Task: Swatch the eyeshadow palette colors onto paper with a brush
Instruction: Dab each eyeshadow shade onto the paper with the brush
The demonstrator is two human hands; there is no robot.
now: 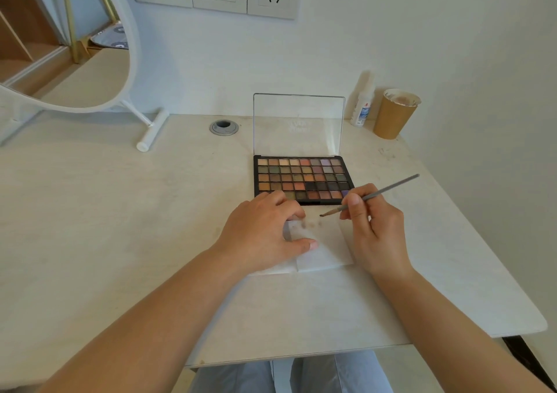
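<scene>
**Brush poised over a pinned sheet, palette open just behind**

The pale desk [120,211] carries everything within short reach. At its far left stands a round mirror [90,61] on a white stand; at the far right, against the wall, a brown paper cup [393,118] and a small white spray bottle [363,106] sit side by side, well apart from the work.

The eyeshadow palette [303,178] lies open with its clear lid [298,124] upright, so every pan is exposed. It sits just behind the white paper [328,248], probably so the brush travels little between pan and sheet. Faint smudges of colour show near the paper's far edge.

The left hand [262,230] rests flat on the paper's left part, fingers spread and only gently bent, thumb laid along the sheet; it seems to be pinning the paper against sliding.

The right hand [373,224] pinches the thin grey brush [369,196] like a pen, thumb and forefinger closed round the handle low down, which likely gives finer control. The dark tip points left, close above the paper's far edge; whether it touches cannot be told.
</scene>
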